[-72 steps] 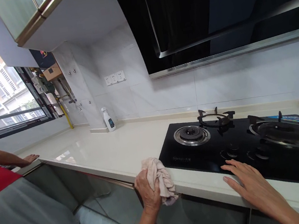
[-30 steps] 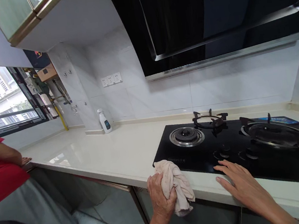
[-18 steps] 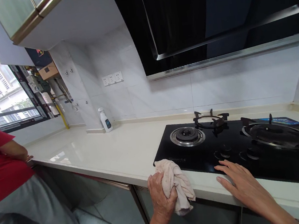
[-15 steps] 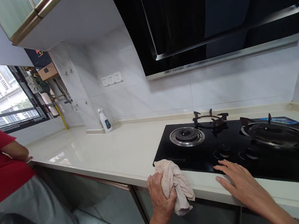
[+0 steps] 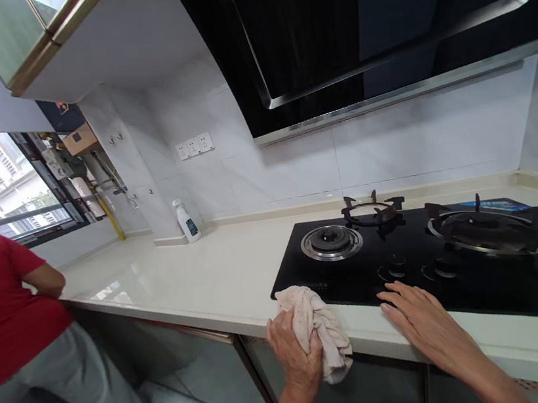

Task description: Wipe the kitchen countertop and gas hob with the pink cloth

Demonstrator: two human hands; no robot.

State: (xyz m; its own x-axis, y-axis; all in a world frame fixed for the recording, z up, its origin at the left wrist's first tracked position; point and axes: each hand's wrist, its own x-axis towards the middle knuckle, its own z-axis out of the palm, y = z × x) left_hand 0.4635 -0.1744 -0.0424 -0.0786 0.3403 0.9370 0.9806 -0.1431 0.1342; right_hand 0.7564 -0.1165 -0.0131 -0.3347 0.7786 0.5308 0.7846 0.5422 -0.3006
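Note:
My left hand (image 5: 295,351) grips a crumpled off-white cloth (image 5: 315,327) at the front edge of the counter. The cloth overlaps the front left corner of the black gas stove (image 5: 354,286) and hangs partly over the edge. My right hand (image 5: 423,320) lies flat with fingers stretched out, its fingertips at the stove's front rim below the knobs (image 5: 396,266). The left burner (image 5: 332,241) has no pan support on it. A black pan support (image 5: 374,212) stands at the back of the stove, and another covers the right burner (image 5: 494,231).
A white spray bottle (image 5: 186,222) stands by the wall on the pale counter (image 5: 198,264). A black range hood (image 5: 375,29) overhangs the stove. At the far left a person in a red top (image 5: 8,295) leans at the counter beside the window.
The view has shifted and tilted slightly. My left hand still holds the cloth at the stove corner, and my right hand lies a little flatter. The person in red appears slightly further right.

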